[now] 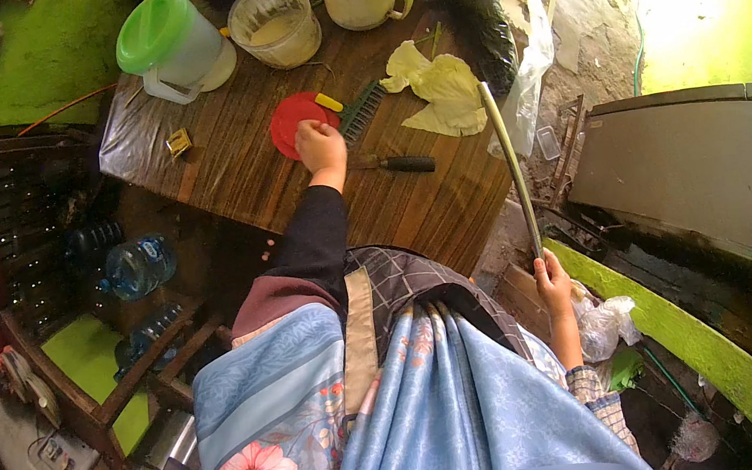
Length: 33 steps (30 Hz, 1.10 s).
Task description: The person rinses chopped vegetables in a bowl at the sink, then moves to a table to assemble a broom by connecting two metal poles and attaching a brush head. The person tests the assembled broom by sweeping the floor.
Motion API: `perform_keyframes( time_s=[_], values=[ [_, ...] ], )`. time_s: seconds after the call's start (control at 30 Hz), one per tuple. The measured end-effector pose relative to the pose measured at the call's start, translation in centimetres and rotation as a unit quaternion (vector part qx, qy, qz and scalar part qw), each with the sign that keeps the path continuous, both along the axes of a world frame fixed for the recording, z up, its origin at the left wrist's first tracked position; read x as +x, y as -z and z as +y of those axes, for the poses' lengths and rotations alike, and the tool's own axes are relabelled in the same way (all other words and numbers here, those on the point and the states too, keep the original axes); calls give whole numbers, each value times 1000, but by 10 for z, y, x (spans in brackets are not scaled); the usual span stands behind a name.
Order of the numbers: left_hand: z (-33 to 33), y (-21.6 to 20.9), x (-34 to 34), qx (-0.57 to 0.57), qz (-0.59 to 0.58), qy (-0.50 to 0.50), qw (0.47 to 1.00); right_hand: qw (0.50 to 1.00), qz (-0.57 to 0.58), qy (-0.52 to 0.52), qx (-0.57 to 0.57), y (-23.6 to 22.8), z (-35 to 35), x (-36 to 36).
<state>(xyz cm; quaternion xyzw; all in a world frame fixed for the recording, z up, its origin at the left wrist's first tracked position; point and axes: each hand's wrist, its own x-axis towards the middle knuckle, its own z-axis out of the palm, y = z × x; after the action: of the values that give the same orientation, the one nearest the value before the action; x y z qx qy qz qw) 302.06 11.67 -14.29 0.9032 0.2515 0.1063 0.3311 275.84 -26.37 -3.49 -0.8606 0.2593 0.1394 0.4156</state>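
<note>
Here the left hand (319, 140) rests closed on the red lid (293, 121) on the counter (229, 160) — the right hand (552, 272) grips a long stalk (508, 157) pointing away.

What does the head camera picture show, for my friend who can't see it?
A person's left hand rests on a round red lid on a wooden table, while the right hand holds a long thin stalk upright. Nearby lie pale cabbage leaves, a green-lidded jug and a knife.
</note>
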Motion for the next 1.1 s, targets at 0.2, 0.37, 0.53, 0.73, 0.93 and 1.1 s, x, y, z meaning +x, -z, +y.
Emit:
perform_keyframes(
  time_s=[0.2, 0.37, 0.53, 0.73, 0.93, 1.1],
  values=[
    [12, -15, 36, -40, 220, 75, 972, 997, -28, -65, 7, -15, 14, 34],
    [-14, -9, 57, 3, 277, 50, 960, 994, -56, -93, 7, -21, 24, 59],
    [-11, 3, 56, -108, 197, -7, 974, 983, -127, -131, 6, -27, 21, 66],
    [-3, 12, 40, -144, 65, 18, 987, 986, -105, -104, 73, -31, 21, 67],
    [-22, 26, 34, -227, -29, 76, 971, 983, -117, -134, 41, -35, 23, 75],
    [-34, 1, 30, -204, -78, 139, 966, 985, -90, -148, -24, -53, 25, 75]
  ],
)
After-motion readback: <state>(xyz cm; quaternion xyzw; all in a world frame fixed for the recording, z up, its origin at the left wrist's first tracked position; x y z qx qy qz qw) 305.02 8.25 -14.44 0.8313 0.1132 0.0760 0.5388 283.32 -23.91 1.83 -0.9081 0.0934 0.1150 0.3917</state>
